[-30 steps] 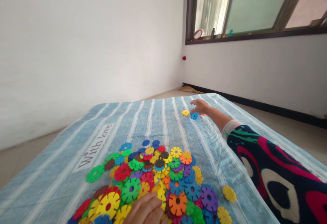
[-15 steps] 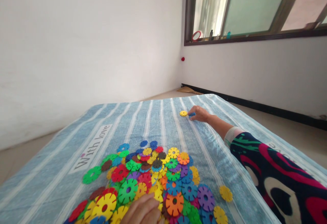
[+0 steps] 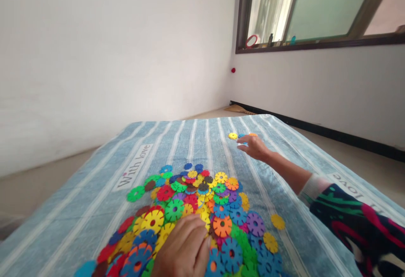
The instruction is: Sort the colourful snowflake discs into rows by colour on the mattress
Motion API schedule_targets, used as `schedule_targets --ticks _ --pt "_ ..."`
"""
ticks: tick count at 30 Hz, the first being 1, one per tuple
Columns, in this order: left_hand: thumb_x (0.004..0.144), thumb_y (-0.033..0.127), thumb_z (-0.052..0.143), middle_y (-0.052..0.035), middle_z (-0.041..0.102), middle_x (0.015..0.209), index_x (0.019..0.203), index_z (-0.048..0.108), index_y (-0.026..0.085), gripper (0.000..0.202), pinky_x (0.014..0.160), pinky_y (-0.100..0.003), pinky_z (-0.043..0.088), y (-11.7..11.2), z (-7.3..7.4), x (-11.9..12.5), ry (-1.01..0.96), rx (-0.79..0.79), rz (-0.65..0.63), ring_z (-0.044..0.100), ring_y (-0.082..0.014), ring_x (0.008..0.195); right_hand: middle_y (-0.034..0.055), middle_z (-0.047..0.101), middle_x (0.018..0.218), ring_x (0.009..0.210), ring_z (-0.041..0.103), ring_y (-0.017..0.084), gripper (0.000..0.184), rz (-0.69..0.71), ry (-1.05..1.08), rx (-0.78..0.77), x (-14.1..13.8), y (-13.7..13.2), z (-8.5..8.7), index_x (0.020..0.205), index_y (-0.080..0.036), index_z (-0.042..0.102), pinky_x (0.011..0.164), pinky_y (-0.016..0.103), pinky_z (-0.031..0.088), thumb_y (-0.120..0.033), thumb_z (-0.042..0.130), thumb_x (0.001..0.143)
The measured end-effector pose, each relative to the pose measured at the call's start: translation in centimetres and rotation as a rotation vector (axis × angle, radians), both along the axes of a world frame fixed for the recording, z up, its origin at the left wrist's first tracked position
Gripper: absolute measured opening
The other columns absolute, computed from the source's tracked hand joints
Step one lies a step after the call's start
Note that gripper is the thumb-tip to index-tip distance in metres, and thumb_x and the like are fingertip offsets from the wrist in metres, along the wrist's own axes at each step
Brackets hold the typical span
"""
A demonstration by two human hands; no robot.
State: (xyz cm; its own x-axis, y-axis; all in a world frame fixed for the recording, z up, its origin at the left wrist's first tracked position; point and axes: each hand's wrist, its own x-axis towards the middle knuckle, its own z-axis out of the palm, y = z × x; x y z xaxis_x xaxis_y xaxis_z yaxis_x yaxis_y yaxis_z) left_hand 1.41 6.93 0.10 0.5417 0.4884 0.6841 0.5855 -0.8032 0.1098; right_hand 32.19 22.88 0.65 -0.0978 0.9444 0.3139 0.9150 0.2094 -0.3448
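At the far right of the cloth, my right hand (image 3: pixel 255 147) is just in front of a blue notched disc (image 3: pixel 242 135), its thumb and fingers apart with nothing seen between them. A yellow disc (image 3: pixel 233 136) and an orange disc (image 3: pixel 253 134) lie on either side of the blue one. My left hand (image 3: pixel 183 247) rests on the near part of a pile of colourful plastic snowflake discs (image 3: pixel 174 210), fingers curled and pressed together. Whatever is under those fingers is hidden. A purple disc (image 3: pixel 255 224) lies at the pile's right side.
A blue and white striped cloth (image 3: pixel 104 209) covers the table. Two yellow discs, one of them loose (image 3: pixel 277 221), lie by the pile's right edge. Behind stand a white wall (image 3: pixel 110 49) and a window (image 3: pixel 329 7) with a small red-rimmed mirror (image 3: pixel 252 41) on its sill.
My right hand has let go of the blue disc and drawn back slightly toward me, uncovering the orange disc. My left hand has come further into view over the pile. The camera view has shifted.
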Motion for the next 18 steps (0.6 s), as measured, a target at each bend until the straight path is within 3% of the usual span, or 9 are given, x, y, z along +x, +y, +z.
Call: schedule_targets --ticks 8,18 --pt "0.084 0.012 0.043 -0.0032 0.063 0.072 0.075 0.060 0.018 0.020 0.072 -0.030 0.054 -0.8 0.6 0.8 -0.001 -0.059 0.060 0.062 -0.0158 0.074 0.0028 0.068 0.091 0.088 0.062 0.018 0.015 0.249 0.254 -0.061 -6.1 -12.1 -1.5 0.091 -0.025 0.067 0.080 0.029 0.047 -0.029 0.058 0.080" --pt "0.084 0.015 0.043 -0.0041 0.059 0.069 0.066 0.057 0.017 0.022 0.071 -0.029 0.047 -0.8 0.5 0.8 0.166 -0.286 0.075 0.055 -0.0163 0.073 0.0071 0.063 0.110 0.102 0.057 0.023 0.024 0.236 0.562 -0.075 -7.7 -19.0 -2.4 0.099 -0.021 0.067 0.091 0.037 0.045 -0.030 0.060 0.078"
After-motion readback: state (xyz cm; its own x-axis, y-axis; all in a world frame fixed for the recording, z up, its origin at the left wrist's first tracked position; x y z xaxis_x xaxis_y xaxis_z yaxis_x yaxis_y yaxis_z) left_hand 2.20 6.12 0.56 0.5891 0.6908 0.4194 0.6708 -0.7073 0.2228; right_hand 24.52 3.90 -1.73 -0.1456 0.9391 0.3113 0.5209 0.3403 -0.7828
